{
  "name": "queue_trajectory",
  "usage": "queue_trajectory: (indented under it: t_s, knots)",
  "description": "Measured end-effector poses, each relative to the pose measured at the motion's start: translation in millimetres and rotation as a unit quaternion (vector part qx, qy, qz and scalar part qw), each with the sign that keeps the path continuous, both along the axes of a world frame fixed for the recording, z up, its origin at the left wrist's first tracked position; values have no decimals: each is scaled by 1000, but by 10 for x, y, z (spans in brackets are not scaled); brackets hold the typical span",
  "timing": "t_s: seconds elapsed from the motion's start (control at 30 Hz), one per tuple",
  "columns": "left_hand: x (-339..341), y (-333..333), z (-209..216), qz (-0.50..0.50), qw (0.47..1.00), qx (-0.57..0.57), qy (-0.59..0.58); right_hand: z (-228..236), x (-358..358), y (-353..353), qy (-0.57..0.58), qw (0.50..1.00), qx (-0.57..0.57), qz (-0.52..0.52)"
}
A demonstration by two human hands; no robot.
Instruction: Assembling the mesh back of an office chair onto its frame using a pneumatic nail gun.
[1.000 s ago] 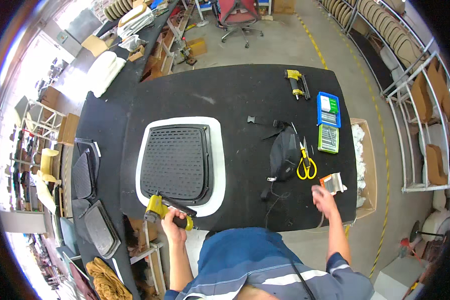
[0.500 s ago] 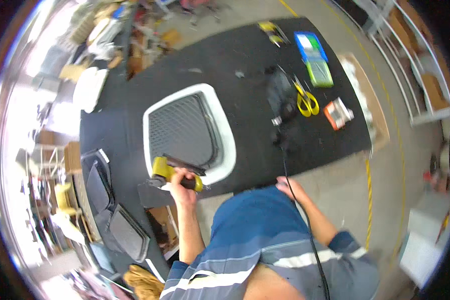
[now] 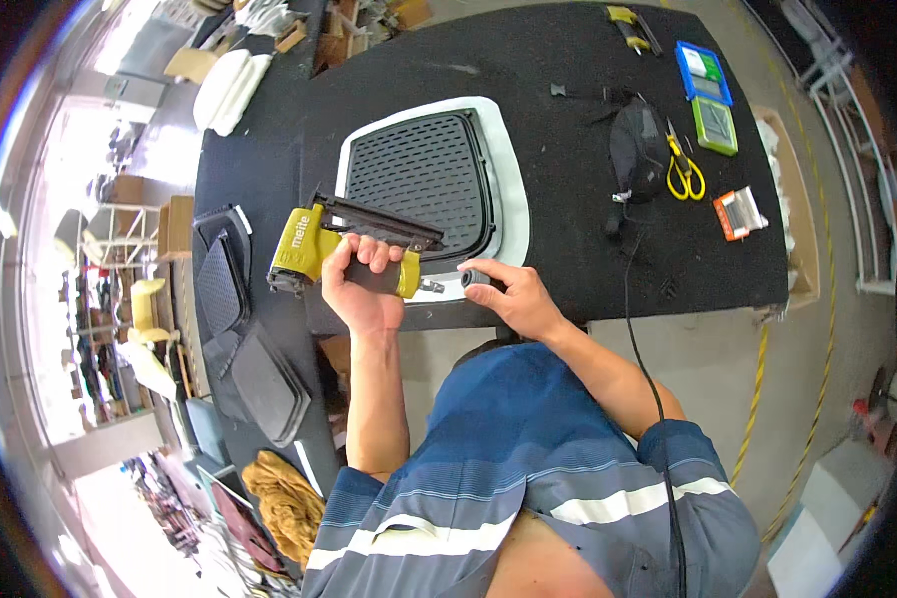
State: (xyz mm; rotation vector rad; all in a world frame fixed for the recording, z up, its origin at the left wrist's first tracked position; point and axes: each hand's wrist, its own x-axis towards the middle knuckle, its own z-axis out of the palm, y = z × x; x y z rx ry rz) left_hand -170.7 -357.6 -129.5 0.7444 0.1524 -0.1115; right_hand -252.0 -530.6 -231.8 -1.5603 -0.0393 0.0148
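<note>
My left hand (image 3: 367, 291) is wrapped round the grip of a yellow and black pneumatic staple gun (image 3: 301, 244), held over the table's near edge. At the end of its handle a metal air plug (image 3: 431, 286) sticks out toward my right hand (image 3: 524, 301). Those fingers pinch a short dark cylindrical air hose coupler (image 3: 472, 279), a small gap apart from the plug. Any hose behind the coupler is hidden. Just beyond the gun lies a black slotted plastic panel (image 3: 419, 179) on a white padded piece (image 3: 508, 189), partly covered by the gun.
On the black table (image 3: 558, 189) lie a black pouch (image 3: 636, 149), yellow scissors (image 3: 685, 174), a blue and green case (image 3: 708, 95), an orange and white packet (image 3: 740, 213) and another yellow tool (image 3: 628, 28). A black cable (image 3: 630, 319) hangs down toward me. Dark panels (image 3: 264, 384) are stacked at left.
My left hand has raised the staple gun and turned it. My right hand has come from the table's front edge to beside the gun's air plug, now with the coupler visible. The view has shifted.
</note>
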Motion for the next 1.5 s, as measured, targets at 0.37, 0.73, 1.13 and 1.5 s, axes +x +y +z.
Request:
queue_trajectory:
  t_s: [0.37, 0.73, 1.13, 1.5]
  knots:
    - [-165, -295, 95, 69, 997, -26, -18, 370, 76, -64, -88, 994, -50, 37]
    - [-251, -655, -138, 40, 997, -65, -24, 421, 215, -483, 33, 977, -58, 202]
    - [-688, -1188, -1319, -64, 956, 186, 216, -128, 170, -951, -75, 954, -220, 187]
    - [-734, -1131, -1231, -226, 916, 281, 174, -520, 304, -1171, 50, 966, -221, 127]
